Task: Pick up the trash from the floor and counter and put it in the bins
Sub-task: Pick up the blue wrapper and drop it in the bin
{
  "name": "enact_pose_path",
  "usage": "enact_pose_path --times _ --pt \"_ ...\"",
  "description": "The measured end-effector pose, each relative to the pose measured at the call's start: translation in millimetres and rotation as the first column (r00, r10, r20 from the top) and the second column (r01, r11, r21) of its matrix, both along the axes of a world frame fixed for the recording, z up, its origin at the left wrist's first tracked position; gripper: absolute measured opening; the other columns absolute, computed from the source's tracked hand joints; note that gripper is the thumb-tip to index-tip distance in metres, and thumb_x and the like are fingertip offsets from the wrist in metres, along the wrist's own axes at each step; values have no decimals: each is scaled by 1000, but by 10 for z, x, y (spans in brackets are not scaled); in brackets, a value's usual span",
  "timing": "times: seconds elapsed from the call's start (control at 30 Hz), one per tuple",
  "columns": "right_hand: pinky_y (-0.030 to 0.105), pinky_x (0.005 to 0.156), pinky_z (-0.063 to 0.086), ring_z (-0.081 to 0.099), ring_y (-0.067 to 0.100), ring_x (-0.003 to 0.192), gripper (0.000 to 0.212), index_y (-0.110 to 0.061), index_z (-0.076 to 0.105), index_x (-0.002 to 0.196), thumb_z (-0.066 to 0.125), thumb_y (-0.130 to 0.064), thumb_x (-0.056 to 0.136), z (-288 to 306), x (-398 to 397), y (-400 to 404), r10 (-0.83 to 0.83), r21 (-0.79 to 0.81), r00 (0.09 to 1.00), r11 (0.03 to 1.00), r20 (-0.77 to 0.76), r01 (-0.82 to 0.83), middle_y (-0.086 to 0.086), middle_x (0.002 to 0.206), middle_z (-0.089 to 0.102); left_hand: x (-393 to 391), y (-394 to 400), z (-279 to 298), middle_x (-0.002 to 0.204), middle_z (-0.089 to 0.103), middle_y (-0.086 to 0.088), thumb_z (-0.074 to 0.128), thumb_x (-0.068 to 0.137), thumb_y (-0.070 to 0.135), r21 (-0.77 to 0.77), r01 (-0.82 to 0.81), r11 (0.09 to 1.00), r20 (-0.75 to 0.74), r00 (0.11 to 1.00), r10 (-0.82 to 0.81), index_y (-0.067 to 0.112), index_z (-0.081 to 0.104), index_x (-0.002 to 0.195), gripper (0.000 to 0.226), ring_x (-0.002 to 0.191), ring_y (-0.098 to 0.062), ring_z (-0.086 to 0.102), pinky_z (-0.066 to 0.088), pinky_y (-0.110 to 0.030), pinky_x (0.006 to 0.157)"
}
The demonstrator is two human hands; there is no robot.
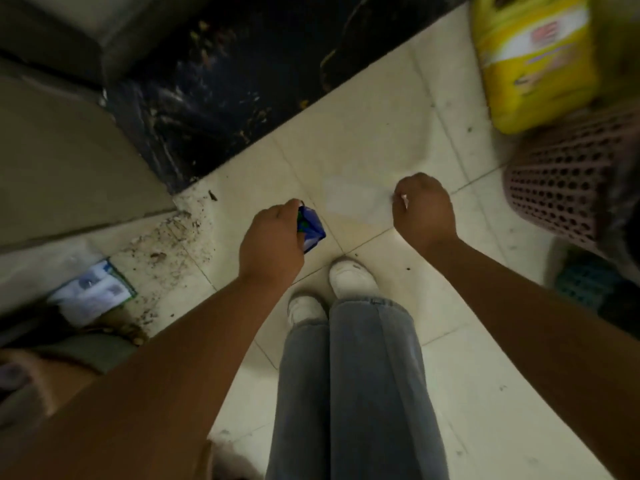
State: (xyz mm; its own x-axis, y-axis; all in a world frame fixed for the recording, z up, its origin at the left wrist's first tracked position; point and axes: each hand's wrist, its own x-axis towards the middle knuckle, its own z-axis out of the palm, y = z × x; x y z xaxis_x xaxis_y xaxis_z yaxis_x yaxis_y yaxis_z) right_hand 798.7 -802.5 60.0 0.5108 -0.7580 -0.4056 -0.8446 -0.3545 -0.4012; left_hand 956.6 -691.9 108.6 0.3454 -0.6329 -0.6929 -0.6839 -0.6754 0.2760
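My left hand is shut on a small blue wrapper, held above the pale tiled floor in front of my white shoes. My right hand hangs over the floor to the right with its fingers curled; a small white scrap seems pinched at its fingertips, too blurred to be sure. A pale rectangular patch, perhaps paper, lies on the tiles between the hands. A white and green printed packet lies on the floor at the left.
A pinkish perforated basket stands at the right, with a teal one below it and a yellow jug above. A dark stone threshold crosses the top. Dirt and crumbs are scattered at the left wall.
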Motion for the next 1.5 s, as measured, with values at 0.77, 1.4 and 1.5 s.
enact_pose_path --times 0.77,1.4,1.5 --pt "37 105 38 51 39 121 37 -2 51 129 43 -1 93 2804 -4920 589 -745 155 633 614 -209 774 23 135 53 -4457 -620 2155 127 58 -17 52 92 6 -161 318 934 -214 913 -348 3 52 127 35 115 -31 55 44 -36 97" --pt "43 117 22 14 30 145 56 -20 13 148 32 -36 98 2114 -5670 340 -245 241 881 901 -404 361 8 160 8 -5248 -899 1594 161 6 -5 36 100 27 75 756 650 147 636 -757 20 16 150 54 148 -30 -4 5 -42 122" --pt "44 121 4 -3 27 148 59 -24 5 148 26 -45 97 2490 -5454 132 -232 141 911 946 -340 293 5 160 -1 -5065 -1006 2038 162 0 -2 33 100 34 42 785 617 277 585 -763 24 13 150 55 148 -29 -10 0 -44 122"
